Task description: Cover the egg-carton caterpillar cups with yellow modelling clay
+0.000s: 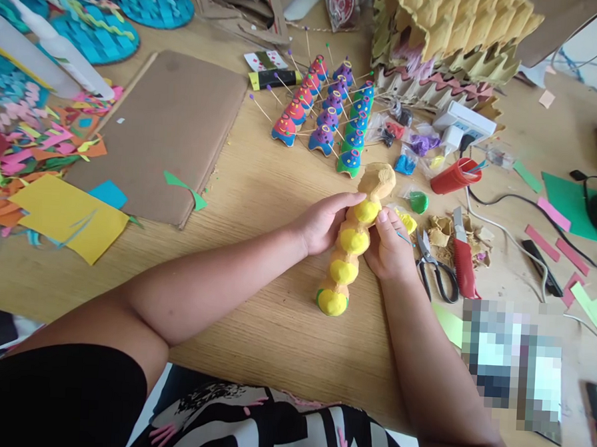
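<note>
Between my two hands I hold a strip of egg-carton cups (pixel 353 241), its bumps capped with yellow clay and its far end bare carton. My left hand (pixel 329 218) grips the strip's left side near the far end, thumb along the top. On the other side my right hand (pixel 392 245) pinches it, the thumb by the second cup from the far end. A bit of green shows at the near cup's edge. Just behind my right hand lies a lump of yellow clay (pixel 405 220), partly hidden.
Finished red (pixel 295 110), purple (pixel 327 118) and green-blue (pixel 356 134) carton strips with pins stand beyond. Scissors (pixel 434 264), a red-handled cutter (pixel 463 259) and a red cup (pixel 453 178) lie right. Cardboard (pixel 168 123) and paper scraps are left; egg trays (pixel 449 31) stack behind.
</note>
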A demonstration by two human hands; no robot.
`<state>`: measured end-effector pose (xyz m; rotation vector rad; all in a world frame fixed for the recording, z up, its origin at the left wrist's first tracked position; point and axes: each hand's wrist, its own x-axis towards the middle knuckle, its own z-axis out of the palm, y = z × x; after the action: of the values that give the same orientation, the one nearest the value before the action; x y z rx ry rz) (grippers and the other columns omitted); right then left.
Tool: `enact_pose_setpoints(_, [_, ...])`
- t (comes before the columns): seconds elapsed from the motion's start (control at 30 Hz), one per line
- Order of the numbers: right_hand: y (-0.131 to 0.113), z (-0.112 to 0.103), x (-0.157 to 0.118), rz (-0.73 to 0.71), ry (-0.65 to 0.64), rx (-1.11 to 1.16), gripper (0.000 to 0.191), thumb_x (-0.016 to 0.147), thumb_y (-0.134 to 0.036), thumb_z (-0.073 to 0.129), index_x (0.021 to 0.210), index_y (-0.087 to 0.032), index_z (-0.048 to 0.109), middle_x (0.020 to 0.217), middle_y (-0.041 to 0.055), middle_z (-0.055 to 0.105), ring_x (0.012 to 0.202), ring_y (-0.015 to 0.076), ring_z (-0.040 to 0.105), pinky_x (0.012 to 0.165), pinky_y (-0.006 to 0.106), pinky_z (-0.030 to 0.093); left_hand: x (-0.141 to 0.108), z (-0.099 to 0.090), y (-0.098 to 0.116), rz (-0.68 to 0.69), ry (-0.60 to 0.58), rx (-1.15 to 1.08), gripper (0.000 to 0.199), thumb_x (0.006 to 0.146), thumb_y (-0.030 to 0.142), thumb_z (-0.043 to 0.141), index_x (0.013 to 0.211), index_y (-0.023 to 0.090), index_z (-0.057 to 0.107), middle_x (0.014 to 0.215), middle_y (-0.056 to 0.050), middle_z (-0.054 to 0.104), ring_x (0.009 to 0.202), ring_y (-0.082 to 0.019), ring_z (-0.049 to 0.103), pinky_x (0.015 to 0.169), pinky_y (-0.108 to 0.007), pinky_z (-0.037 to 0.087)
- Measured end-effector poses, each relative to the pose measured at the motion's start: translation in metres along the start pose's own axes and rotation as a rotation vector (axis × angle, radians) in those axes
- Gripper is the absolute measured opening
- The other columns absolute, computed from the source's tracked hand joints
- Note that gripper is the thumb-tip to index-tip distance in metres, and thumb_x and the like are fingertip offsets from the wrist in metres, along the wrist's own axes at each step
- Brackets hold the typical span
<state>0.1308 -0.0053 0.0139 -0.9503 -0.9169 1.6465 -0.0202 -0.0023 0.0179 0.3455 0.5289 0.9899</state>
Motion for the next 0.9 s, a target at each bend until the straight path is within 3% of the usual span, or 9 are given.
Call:
enact_pose_setpoints(0.37, [0.0008,-0.0001,0.0005,0.002,-0.004,-0.013,0.046,0.068,-0.058,0.098,0.072,-0.026,0.064,0.071,-0.0047,0.065,0.075,0.016,0.067,0.074,0.035,0.062,0.003,-0.0053,-0.001,0.001,0.011,-0.006,0.022,0.075,0.041,0.087,0.08,0.022,0.076,0.074,-0.004,0.077,0.069,-0.021,0.068,0.07,-0.033,0.051])
enact_pose_setpoints(0.67, [0.0013,-0.0014,0.0,-0.007,-0.019,0.013,0.042,0.074,-0.056,0.096,0.076,-0.026,0.066,0.073,-0.0055,0.066,0.068,0.013,0.063,0.074,0.033,0.062,0.0038,-0.0057,-0.0008,0.013,-0.036,0.015,0.028,0.076,0.049,0.085,0.08,0.023,0.076,0.073,-0.005,0.076,0.073,-0.025,0.07,0.075,-0.037,0.052])
enact_pose_setpoints(0.9, [0.0016,-0.0016,0.0001,-0.001,-0.02,0.012,0.042,0.072,-0.055,0.097,0.073,-0.026,0.066,0.073,-0.0056,0.066,0.068,0.0126,0.063,0.075,0.033,0.063,0.0048,-0.0059,-0.002,0.001,-0.011,0.002,0.027,0.075,0.045,0.087,0.082,0.02,0.079,0.075,-0.004,0.077,0.071,-0.021,0.066,0.074,-0.034,0.051])
